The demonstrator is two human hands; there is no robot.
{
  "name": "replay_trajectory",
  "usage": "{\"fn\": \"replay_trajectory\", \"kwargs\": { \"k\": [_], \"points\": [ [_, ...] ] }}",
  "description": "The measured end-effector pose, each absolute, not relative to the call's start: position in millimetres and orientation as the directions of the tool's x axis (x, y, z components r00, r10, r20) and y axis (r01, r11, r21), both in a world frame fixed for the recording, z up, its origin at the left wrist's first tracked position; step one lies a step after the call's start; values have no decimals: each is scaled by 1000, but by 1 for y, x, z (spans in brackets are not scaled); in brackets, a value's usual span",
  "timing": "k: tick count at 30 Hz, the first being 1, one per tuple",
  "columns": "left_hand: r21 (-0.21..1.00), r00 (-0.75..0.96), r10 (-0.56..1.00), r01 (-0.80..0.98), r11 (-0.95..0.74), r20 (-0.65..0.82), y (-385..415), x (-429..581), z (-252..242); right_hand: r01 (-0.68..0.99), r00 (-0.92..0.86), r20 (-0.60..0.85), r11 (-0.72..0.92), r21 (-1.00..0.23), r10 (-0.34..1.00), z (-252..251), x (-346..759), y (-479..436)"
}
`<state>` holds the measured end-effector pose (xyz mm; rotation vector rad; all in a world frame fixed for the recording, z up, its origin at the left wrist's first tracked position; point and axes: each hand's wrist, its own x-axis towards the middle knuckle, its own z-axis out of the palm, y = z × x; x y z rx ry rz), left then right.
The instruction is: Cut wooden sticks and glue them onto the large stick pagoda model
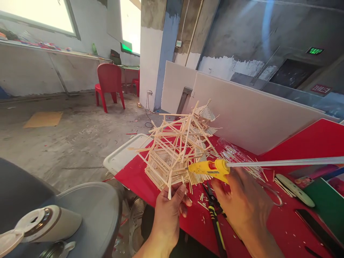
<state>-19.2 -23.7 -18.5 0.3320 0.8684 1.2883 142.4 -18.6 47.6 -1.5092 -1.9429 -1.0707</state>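
Note:
A model pavilion of thin wooden sticks (163, 157) stands near the front edge of the red tabletop. My left hand (169, 211) pinches the near lower corner of this model, thumb and fingers closed around it. In my right hand (242, 204) is a yellow hot glue gun (208, 167), its nozzle pointing left at the model's near side, close to the sticks. A long clear glue stick (285, 162) runs out of its back to the right. Black and yellow pliers (215, 218) lie under and beside my right wrist. Behind the model stands another stick structure with a pointed roof (205, 113).
Loose sticks in clear plastic (239, 156) and scraps lie on the red table (196, 222). A dark phone-like slab (319, 229) lies at the right. At lower left, a grey stool (96, 208) bears a white bottle (53, 222). White boards (228, 104) lean behind; a red chair (109, 82) stands farther off.

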Motion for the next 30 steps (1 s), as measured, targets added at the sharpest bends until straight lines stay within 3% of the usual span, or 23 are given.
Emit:
{"fn": "replay_trajectory", "kwargs": {
  "k": [30],
  "points": [
    [664, 14, 924, -692, 284, -381, -27, -20, -18, 943, -317, 758, 108, 314, 570, 46, 153, -35]
  ]
}}
